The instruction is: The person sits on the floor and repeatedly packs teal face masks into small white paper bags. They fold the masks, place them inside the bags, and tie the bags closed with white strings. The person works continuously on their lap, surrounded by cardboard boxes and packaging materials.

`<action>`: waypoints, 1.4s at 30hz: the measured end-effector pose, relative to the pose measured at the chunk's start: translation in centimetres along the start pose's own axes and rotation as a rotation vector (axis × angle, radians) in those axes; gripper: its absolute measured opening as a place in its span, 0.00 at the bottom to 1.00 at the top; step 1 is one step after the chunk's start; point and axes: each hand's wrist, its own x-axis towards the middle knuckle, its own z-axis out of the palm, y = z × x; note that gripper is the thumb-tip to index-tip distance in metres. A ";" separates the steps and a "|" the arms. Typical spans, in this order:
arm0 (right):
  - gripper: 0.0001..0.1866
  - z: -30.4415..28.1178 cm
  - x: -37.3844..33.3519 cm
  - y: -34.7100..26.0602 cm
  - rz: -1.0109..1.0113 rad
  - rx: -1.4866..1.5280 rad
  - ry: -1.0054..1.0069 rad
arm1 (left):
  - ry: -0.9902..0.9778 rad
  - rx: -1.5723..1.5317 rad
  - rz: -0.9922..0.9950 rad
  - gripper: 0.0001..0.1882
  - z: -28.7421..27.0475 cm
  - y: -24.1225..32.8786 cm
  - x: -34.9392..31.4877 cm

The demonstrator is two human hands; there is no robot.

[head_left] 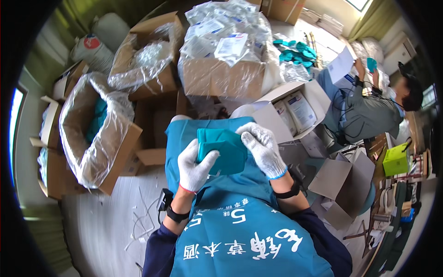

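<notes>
Head view: both gloved hands (pixel 230 159) gripping teal cloth (pixel 224 148).

I see white knit gloves on my left hand (pixel 194 167) and right hand (pixel 264 148), red trim on one cuff, blue on the other. The folded cloth (pixel 222 150) reads teal against my blue apron (pixel 244 231) with white lettering. Brown cartons (pixel 221 76) hold white packets (pixel 230 44); a lime-green box (pixel 396 160), possibly plastic
</notes>
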 end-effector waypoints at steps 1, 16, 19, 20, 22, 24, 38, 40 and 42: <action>0.12 -0.4 0.2 1.8 0.018 0.420 -0.054 | 0.059 0.053 0.043 0.07 0.5 -0.2 0.1; 0.08 3.1 -0.8 2.2 0.119 0.468 -0.111 | 0.302 -0.099 0.115 0.35 2.1 -1.9 1.1; 0.10 2.7 -1.0 2.0 0.120 0.424 -0.126 | 0.140 -0.500 -0.105 0.33 2.1 -1.3 0.8; 0.12 2.8 -1.2 2.1 0.123 0.454 -0.129 | 0.158 -0.549 -0.125 0.31 2.3 -1.5 0.7; 0.13 3.0 -1.3 2.9 0.052 0.403 -0.094 | 0.200 -0.644 -0.170 0.29 2.3 -1.9 0.3; 0.12 3.0 -1.3 3.0 0.006 0.353 -0.065 | 0.212 -0.525 -0.131 0.33 1.7 -2.7 0.4; 0.18 3.0 -1.5 3.9 0.263 0.398 -0.050 | 0.310 -0.042 -0.026 0.06 -0.1 -3.5 -0.2; 0.19 2.4 -1.6 2.8 0.284 0.439 -0.093 | 0.277 -0.039 -0.041 0.05 -0.4 -3.2 -0.2; 0.20 2.3 -1.8 2.6 0.280 0.505 -0.167 | 0.244 -0.041 -0.048 0.06 -0.9 -3.3 -0.3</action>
